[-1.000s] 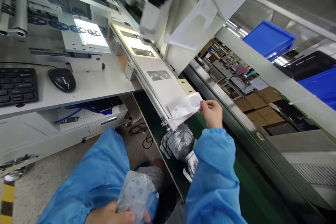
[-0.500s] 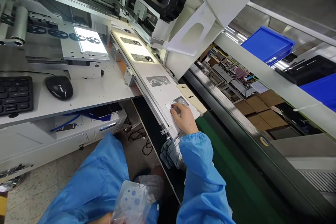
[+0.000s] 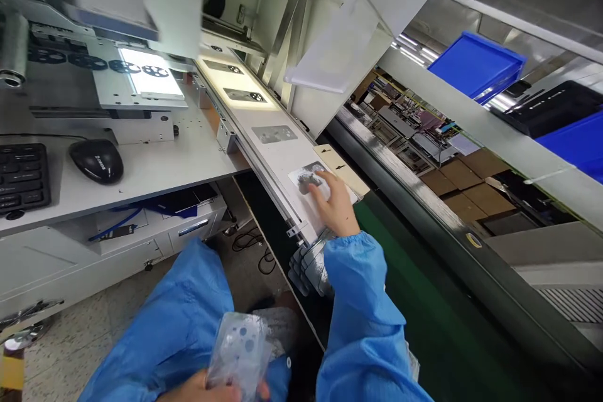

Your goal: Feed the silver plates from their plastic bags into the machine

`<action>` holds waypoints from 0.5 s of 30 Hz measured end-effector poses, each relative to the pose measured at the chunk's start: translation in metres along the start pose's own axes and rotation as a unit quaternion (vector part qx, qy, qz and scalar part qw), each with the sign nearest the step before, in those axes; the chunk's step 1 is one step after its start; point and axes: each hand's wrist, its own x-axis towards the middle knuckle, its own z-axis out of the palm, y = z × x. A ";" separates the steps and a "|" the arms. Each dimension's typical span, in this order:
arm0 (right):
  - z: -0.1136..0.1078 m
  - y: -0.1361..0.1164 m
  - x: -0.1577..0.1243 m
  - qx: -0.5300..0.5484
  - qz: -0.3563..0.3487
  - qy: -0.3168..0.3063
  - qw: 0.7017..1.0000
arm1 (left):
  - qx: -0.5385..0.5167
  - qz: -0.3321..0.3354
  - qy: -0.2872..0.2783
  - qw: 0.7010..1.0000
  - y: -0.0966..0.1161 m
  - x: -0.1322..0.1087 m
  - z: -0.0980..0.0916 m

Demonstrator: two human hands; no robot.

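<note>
My right hand (image 3: 335,202) is over the near end of the white conveyor belt (image 3: 281,166), thumb and forefinger apart. Its fingertips reach a thin grey panel (image 3: 308,177) with round holes that lies flat on the belt; whether they touch it I cannot tell. Low in the view, above my lap, my left hand (image 3: 202,387) is closed on a clear plastic panel (image 3: 241,342) with round holes at one end. Just past the belt's near end, several grey panels (image 3: 308,264) lie overlapped.
Farther up the belt lie more panels (image 3: 274,134), some under bright light. On the left are a lit plate (image 3: 153,78), a mouse (image 3: 97,160) and a keyboard (image 3: 23,176). A cream block (image 3: 340,166) borders the belt on the right, beside a green conveyor (image 3: 419,301).
My right thumb and forefinger have spread, with the panel under them flat on the belt. My left hand has risen with the clear panel. A machine head has swung left over the lit plate.
</note>
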 end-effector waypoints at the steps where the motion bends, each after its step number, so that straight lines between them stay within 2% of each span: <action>1: -0.008 -0.007 -0.010 0.022 -0.009 0.017 1.000 | 0.001 -0.007 0.013 1.000 0.008 0.002 0.006; 3: -0.023 -0.027 -0.037 0.067 -0.009 0.016 0.998 | -0.100 -0.020 0.027 0.994 0.025 0.007 0.016; 4: -0.030 -0.038 -0.052 0.086 0.001 -0.011 0.996 | -0.119 -0.023 0.032 0.992 0.034 0.010 0.020; 6: -0.038 -0.058 -0.084 0.117 0.028 -0.112 0.986 | -0.133 -0.027 0.025 0.990 0.050 0.016 0.025; 8: -0.038 -0.070 -0.113 0.143 0.048 -0.226 0.962 | -0.136 -0.040 0.015 0.990 0.061 0.022 0.026; 11: -0.028 -0.071 -0.145 0.200 0.081 -0.326 0.921 | -0.117 -0.065 -0.027 0.991 0.063 0.030 0.027; 13: -0.023 -0.062 -0.159 0.232 0.099 -0.344 0.904 | -0.101 -0.075 -0.045 0.991 0.056 0.034 0.029; 15: -0.025 -0.047 -0.167 0.233 0.110 -0.338 0.905 | -0.094 -0.079 -0.042 0.992 0.043 0.037 0.032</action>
